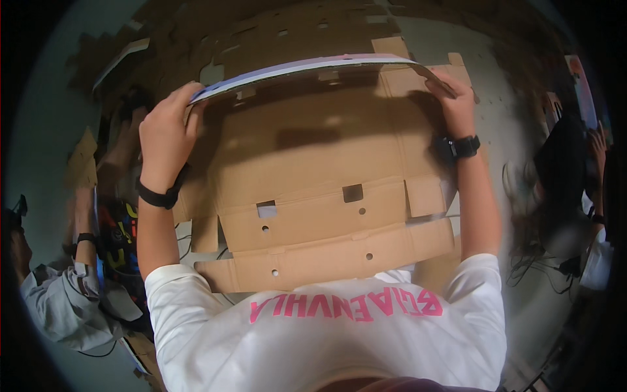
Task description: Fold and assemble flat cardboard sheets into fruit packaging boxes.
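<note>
A brown cardboard box blank point(307, 157) lies spread out in front of me, with side flaps, two square cut-outs and several round holes toward my body. Along its far side a panel with a blue-to-pink printed face point(294, 65) stands raised, and its shadow falls on the brown board. Whether this panel is joined to the blank is hidden. My left hand point(171, 124) is closed on the panel's left end, thumb on the near side. At its right end my right hand point(452, 101) grips a brown corner, fingers folded round it. Each wrist wears a black band.
More flat cardboard pieces point(281, 29) are heaped beyond the blank. A person in a light shirt point(68, 307) is at the left, near a dark, multicoloured item point(117, 238). Another person's hand point(597, 144) shows at the far right. Dark cables point(539, 261) lie on the floor.
</note>
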`<action>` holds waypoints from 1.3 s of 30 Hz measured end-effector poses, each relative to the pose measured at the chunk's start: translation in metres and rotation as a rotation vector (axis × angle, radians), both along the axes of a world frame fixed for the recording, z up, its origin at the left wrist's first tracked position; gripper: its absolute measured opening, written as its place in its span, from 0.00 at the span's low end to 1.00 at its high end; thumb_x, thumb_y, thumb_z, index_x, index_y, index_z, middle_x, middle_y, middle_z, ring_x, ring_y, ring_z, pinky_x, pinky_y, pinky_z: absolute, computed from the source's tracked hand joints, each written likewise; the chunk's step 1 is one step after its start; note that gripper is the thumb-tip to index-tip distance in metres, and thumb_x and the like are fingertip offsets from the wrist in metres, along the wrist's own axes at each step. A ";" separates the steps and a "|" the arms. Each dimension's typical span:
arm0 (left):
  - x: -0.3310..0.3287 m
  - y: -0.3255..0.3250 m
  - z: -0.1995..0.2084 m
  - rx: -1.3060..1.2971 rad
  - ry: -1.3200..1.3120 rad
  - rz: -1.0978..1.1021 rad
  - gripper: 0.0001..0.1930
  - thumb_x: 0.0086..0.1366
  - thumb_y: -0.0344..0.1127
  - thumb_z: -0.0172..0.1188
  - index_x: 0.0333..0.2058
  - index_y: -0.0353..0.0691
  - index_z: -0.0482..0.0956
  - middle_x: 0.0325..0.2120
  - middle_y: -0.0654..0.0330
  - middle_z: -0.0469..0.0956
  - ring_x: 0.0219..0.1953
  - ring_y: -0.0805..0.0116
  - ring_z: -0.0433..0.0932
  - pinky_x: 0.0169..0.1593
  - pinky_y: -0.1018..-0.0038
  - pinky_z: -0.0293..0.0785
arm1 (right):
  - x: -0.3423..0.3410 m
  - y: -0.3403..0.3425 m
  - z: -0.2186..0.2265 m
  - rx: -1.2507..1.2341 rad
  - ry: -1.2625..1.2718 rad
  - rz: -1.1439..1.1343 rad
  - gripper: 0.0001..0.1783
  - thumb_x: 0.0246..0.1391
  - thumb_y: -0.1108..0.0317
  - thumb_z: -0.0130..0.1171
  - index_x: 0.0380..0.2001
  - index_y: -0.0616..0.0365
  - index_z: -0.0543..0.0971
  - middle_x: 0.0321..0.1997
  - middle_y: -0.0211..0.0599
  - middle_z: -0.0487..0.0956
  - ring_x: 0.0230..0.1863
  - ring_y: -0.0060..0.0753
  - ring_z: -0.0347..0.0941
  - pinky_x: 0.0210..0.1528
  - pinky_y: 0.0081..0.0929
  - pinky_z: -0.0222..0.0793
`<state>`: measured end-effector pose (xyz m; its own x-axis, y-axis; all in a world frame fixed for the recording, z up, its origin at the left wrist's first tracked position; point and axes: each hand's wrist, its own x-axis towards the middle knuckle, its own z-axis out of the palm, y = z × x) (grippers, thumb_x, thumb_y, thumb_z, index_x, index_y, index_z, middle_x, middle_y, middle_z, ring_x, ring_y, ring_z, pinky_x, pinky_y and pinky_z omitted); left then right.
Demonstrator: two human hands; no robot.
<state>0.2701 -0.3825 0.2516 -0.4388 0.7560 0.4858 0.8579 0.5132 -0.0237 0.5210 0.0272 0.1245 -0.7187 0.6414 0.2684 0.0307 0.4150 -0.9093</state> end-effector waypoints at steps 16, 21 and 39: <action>-0.011 -0.011 -0.037 0.542 -1.032 -0.169 0.17 0.73 0.38 0.56 0.53 0.33 0.81 0.60 0.53 0.75 0.62 0.66 0.71 0.65 0.72 0.63 | -0.036 -0.067 0.024 -0.598 0.170 0.399 0.32 0.66 0.69 0.56 0.71 0.56 0.61 0.71 0.39 0.66 0.59 0.31 0.73 0.57 0.31 0.75; 0.021 -0.012 -0.060 0.716 -1.057 -0.239 0.37 0.65 0.24 0.62 0.70 0.36 0.57 0.66 0.54 0.63 0.62 0.66 0.71 0.67 0.71 0.64 | -0.023 -0.071 -0.003 -0.302 0.281 0.242 0.36 0.66 0.71 0.55 0.73 0.58 0.55 0.73 0.44 0.62 0.72 0.35 0.62 0.63 0.35 0.72; -0.001 -0.025 -0.108 0.723 -1.122 -0.184 0.42 0.62 0.26 0.68 0.70 0.36 0.52 0.67 0.49 0.57 0.62 0.61 0.71 0.65 0.67 0.69 | -0.013 -0.070 -0.030 -0.257 0.040 0.249 0.48 0.58 0.71 0.66 0.75 0.57 0.50 0.74 0.51 0.60 0.59 0.37 0.75 0.59 0.32 0.74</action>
<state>0.2688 -0.4072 0.1439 -0.7800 0.5755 0.2456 0.2925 -0.0117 0.9562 0.5076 -0.0429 0.0942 -0.8539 0.4977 0.1524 -0.0803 0.1633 -0.9833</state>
